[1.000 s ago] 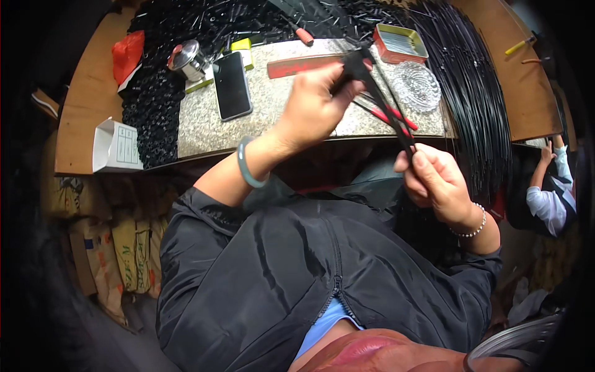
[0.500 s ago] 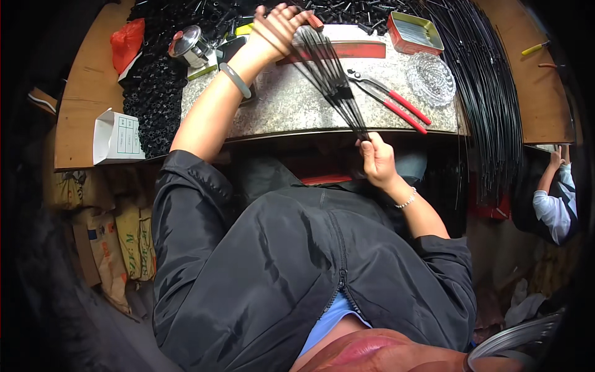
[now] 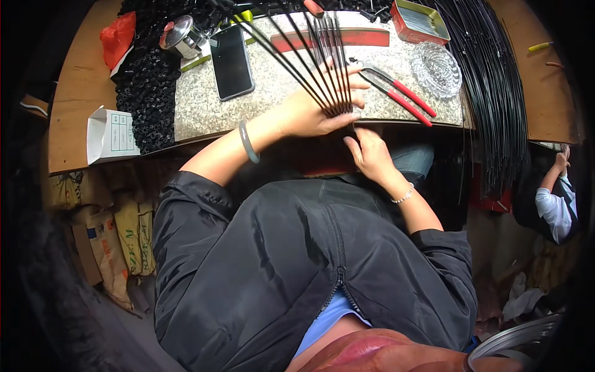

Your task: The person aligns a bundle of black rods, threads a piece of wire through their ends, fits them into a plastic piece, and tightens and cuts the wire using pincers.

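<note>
A fan of thin black rods (image 3: 308,59), which look like umbrella ribs, spreads up and away over the worktop. Their gathered near ends lie in my left hand (image 3: 310,111), thumb along the near side and fingers behind and between the rods. Just below and to the right, at the table's front edge, is my right hand (image 3: 375,158), its fingers curled and its thumb bent. A thin piece shows between the two hands; what the right fingers hold is too small to make out. Red-handled pliers (image 3: 403,99) lie right of the rods.
A phone (image 3: 231,62) lies left of the rods, beside a metal pot (image 3: 184,37) and heaps of small black parts (image 3: 145,87). A red strip (image 3: 365,38), glass dish (image 3: 437,69), red tin (image 3: 420,25) and long black rod bundle (image 3: 489,93) stand right. Another person (image 3: 553,198) is far right.
My left hand has come down from the far end of the rods to their near ends. The rods have fanned wider, and the phone is uncovered. My right hand has shifted slightly left.
</note>
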Demonstrator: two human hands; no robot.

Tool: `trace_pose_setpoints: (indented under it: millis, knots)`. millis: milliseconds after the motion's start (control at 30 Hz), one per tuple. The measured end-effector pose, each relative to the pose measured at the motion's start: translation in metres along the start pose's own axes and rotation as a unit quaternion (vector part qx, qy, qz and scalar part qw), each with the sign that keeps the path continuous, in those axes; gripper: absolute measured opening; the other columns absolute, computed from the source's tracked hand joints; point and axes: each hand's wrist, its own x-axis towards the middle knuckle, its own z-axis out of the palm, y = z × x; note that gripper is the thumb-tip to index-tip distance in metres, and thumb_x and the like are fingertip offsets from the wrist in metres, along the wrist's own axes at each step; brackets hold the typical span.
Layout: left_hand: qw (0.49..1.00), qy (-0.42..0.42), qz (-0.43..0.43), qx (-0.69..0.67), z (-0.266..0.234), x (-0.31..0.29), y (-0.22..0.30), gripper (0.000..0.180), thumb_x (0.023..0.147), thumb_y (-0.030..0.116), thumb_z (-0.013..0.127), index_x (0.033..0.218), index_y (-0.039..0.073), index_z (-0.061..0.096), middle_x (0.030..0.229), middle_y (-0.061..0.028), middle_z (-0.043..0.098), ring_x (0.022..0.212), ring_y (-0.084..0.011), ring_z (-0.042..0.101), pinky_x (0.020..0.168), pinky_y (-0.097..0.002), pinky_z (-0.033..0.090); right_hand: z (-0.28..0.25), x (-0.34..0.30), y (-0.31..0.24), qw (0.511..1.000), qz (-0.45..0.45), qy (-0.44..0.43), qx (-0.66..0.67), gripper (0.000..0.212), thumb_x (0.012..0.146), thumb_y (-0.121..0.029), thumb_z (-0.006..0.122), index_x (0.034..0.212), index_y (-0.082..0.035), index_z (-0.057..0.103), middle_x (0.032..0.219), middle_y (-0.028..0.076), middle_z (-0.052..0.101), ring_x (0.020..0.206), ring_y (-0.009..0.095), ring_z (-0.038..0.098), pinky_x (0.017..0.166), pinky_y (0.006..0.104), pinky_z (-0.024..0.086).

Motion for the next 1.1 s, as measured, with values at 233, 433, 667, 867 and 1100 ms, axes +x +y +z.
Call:
trace_pose_setpoints:
  millis: [233, 433, 667, 867, 1100]
  knots:
    - [0.994, -0.087, 0.003, 0.061, 0.024, -0.017, 0.006, 0.063, 0.073, 0.019, 0.069, 0.131, 0.031, 0.049, 0.139, -0.0137, 0.042, 0.133, -0.0340, 0.034, 0.109, -0.0564, 0.022, -0.078, 0.025, -0.030, 0.993, 0.105, 0.009, 0.047, 0.018, 0.086, -0.014, 0.063, 0.095, 0.002, 0.064, 0.085, 0.017, 0.065, 0.072, 0.029, 0.064, 0.066, 0.0327, 0.050]
    - [0.984, -0.090, -0.031, 0.150, 0.019, -0.017, 0.015, 0.069, 0.077, 0.027, 0.068, 0.135, 0.047, 0.037, 0.143, -0.0155, 0.034, 0.136, -0.0415, 0.023, 0.108, -0.0603, 0.018, -0.113, 0.086, -0.011, 0.992, 0.046, 0.102, -0.063, 0.017, 0.084, -0.017, 0.066, 0.092, -0.002, 0.066, 0.079, 0.010, 0.067, 0.066, 0.017, 0.063, 0.061, 0.0285, 0.049]
    - [0.983, -0.097, -0.052, 0.147, 0.015, -0.019, 0.016, 0.065, 0.079, 0.028, 0.065, 0.133, 0.052, 0.037, 0.132, -0.0194, 0.040, 0.131, -0.0479, 0.027, 0.103, -0.0662, 0.023, -0.166, 0.190, 0.083, 0.952, 0.021, 0.069, -0.296, 0.023, 0.084, -0.026, 0.064, 0.095, -0.006, 0.068, 0.090, 0.013, 0.067, 0.082, 0.026, 0.064, 0.077, 0.0369, 0.050]
    - [0.983, -0.083, -0.051, 0.157, 0.021, -0.018, 0.013, 0.063, 0.083, 0.021, 0.057, 0.133, 0.052, 0.037, 0.135, -0.0206, 0.038, 0.131, -0.0495, 0.026, 0.104, -0.0671, 0.021, -0.170, 0.244, 0.124, 0.955, 0.103, -0.085, -0.263, 0.021, 0.078, -0.012, 0.068, 0.096, -0.002, 0.069, 0.085, 0.015, 0.068, 0.077, 0.022, 0.067, 0.072, 0.0307, 0.050]
    - [0.983, -0.092, -0.059, 0.150, 0.017, -0.018, 0.014, 0.063, 0.085, 0.022, 0.054, 0.134, 0.053, 0.032, 0.138, -0.0231, 0.035, 0.131, -0.0508, 0.025, 0.103, -0.0679, 0.020, -0.170, 0.260, 0.135, 0.958, 0.054, -0.150, -0.239, 0.017, 0.079, -0.009, 0.067, 0.092, 0.002, 0.067, 0.080, 0.013, 0.067, 0.072, 0.018, 0.063, 0.070, 0.0304, 0.049]
